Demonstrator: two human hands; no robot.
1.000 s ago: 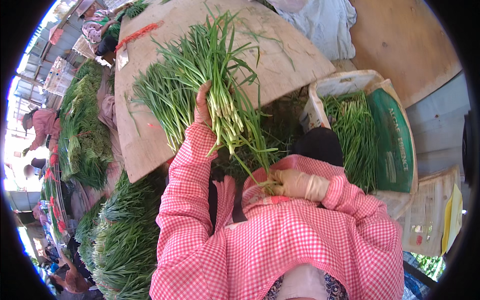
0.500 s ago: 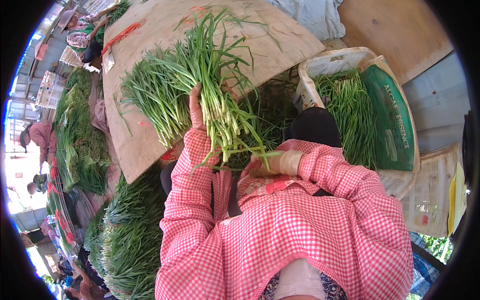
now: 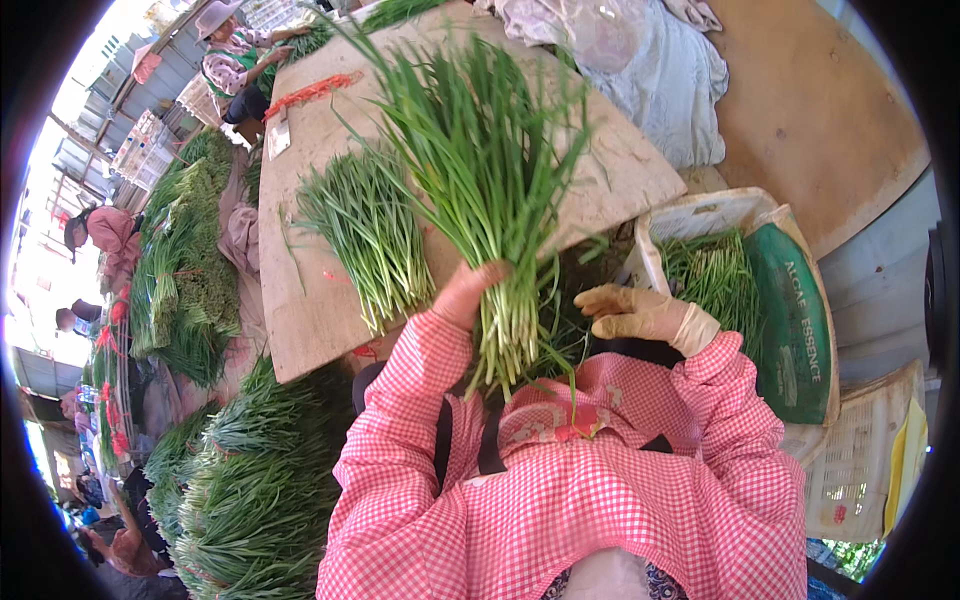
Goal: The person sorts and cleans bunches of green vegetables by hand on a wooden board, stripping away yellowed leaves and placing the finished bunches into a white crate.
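A large bunch of garlic chives (image 3: 490,190) is upright in my left hand (image 3: 467,291), leaves up and pale stem ends down, over the table's near edge. My bare fingers wrap round the lower stems. To its right, my right hand (image 3: 640,314) wears a tan glove and holds nothing; its fingers are stretched toward the bunch without touching it. A smaller pile of chives (image 3: 370,230) lies on the wooden board (image 3: 300,330) left of the bunch. A few loose leaves dangle below the stems over my lap.
A white crate (image 3: 700,215) of chives with a green sack (image 3: 785,330) lining it stands at my right. Tied chive bundles (image 3: 255,480) are stacked at lower left. Red ties (image 3: 310,95) lie on the board's far left. Cloth (image 3: 660,80) lies beyond; a co-worker (image 3: 235,65) sits at far left.
My left hand has moved right with the chives, which now stand apart from the pile on the board. My right hand has risen from my lap and moved right, its fingers now in plain view.
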